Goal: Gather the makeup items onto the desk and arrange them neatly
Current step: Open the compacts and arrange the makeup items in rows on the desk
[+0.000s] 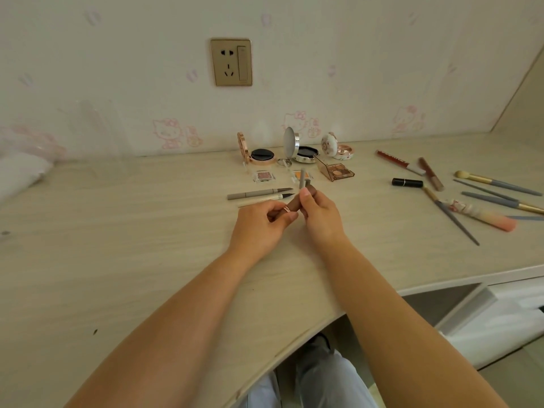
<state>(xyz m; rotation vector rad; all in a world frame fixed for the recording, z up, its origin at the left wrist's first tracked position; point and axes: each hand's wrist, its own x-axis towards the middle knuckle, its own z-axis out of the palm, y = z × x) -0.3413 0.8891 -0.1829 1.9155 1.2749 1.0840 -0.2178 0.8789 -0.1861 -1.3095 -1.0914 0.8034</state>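
Pale wood-grain desk (pink cartoon-cat wallpaper behind)

Bare forearms without sleeves, a thin ring on one left finger, pale blue trousers below.

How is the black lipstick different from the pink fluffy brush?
The black lipstick is short, dark and stubby; the pink brush is longer, pale, with a peach-pink tip. The lipstick lies apart, touching nothing; the brush lies across a thin grey brush. Both lie flat on the desk.
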